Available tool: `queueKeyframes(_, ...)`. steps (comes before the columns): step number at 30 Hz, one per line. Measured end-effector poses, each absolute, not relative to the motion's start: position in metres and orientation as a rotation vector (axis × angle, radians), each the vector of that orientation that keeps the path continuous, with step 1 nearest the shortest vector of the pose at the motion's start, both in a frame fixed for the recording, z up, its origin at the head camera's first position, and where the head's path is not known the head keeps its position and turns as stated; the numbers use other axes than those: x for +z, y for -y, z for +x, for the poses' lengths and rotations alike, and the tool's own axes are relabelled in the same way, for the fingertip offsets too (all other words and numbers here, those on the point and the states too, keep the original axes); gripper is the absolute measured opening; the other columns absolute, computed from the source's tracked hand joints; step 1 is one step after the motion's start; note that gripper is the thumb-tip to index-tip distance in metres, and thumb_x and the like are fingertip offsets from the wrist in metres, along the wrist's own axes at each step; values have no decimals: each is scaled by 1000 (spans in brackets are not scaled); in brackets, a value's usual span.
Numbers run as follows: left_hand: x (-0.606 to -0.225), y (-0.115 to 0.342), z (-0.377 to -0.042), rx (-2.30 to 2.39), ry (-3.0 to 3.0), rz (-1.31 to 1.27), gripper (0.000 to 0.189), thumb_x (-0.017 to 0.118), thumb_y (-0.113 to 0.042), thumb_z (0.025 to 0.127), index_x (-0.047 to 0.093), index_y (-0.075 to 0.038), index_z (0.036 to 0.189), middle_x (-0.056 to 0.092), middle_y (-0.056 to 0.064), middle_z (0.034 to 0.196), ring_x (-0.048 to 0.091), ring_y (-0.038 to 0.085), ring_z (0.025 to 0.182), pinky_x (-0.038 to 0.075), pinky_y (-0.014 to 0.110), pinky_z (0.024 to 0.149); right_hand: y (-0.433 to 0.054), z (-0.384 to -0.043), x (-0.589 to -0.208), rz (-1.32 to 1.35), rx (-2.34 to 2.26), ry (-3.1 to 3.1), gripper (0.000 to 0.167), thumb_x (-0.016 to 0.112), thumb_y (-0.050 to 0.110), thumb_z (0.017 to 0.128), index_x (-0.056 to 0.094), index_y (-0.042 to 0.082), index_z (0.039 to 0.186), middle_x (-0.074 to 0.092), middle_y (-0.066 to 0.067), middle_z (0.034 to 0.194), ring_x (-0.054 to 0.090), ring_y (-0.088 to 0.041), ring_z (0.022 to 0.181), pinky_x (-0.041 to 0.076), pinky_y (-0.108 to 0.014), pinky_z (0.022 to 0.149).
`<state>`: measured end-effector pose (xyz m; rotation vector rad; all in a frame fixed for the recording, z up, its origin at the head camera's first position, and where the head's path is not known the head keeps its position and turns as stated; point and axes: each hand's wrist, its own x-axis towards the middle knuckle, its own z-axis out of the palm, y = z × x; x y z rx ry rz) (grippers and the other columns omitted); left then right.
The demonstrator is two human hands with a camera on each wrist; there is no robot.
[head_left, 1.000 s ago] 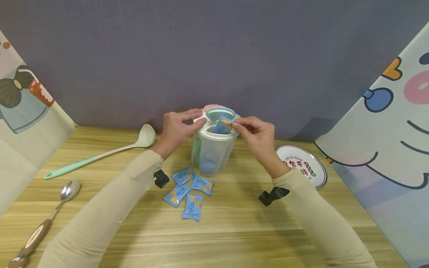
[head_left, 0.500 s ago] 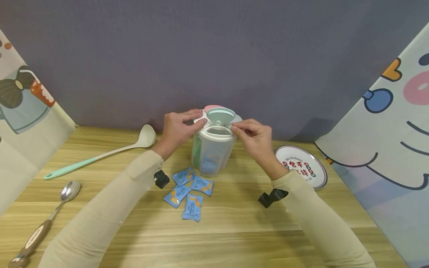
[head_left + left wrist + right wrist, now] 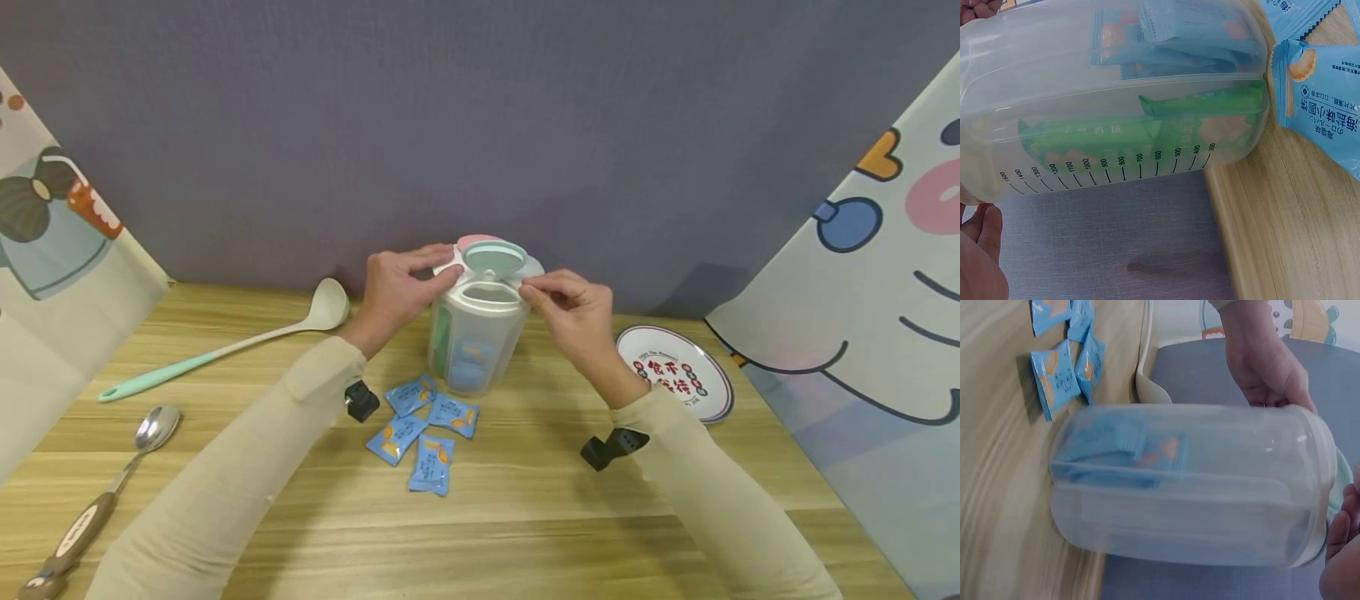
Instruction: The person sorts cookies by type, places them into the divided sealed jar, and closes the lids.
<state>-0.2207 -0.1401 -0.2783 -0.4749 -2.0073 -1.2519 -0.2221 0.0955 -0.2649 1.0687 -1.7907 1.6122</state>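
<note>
A clear lidded storage container stands upright, its pale green flap raised over the front opening. Blue snack packets lie inside it; green packets fill another compartment in the left wrist view. My left hand grips the white lid's left side, thumb in front and fingers behind. Right of the opening is my right hand, thumb and fingers bent close together at the lid's edge, with no packet seen in them. Several more blue packets lie on the table in front.
A ladle with a green handle lies at the left. Nearer is a metal spoon with a brown handle. An oval plate sits behind the right wrist. A grey wall rises close behind the container.
The blue packet in my right hand has dropped through the opening into the container. My right hand stays near the lid's right edge; my left hand keeps its grip.
</note>
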Motion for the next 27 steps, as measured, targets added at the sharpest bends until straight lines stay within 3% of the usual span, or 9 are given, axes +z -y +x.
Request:
queueKeyframes(9, -279, 140, -221, -1237, 1988, -492, 26, 79, -23, 77, 75, -7, 96, 70, 0, 101, 65, 13, 97, 49, 26, 86, -93, -197, -274, 1142, 1626, 1844, 8, 69, -19, 75, 69, -13, 80, 66, -21, 79, 58, -11, 69, 47, -18, 57)
queueKeyframes(17, -277, 140, -220, -1230, 1995, -489, 26, 78, -24, 78, 75, -7, 97, 70, 0, 101, 65, 13, 98, 49, 26, 86, -97, -191, -310, 1227, 1630, 1943, 13, 69, -20, 74, 70, -10, 82, 67, -17, 79, 59, -11, 68, 46, -19, 54)
queueKeyframes(27, -278, 140, -221, -1220, 1994, -491, 25, 78, -23, 78, 75, -6, 97, 70, 1, 101, 65, 13, 97, 49, 26, 86, -91, -170, -331, 1163, 1701, 2085, 10, 66, -25, 71, 66, -18, 78, 65, -26, 77, 61, -8, 70, 51, -21, 59)
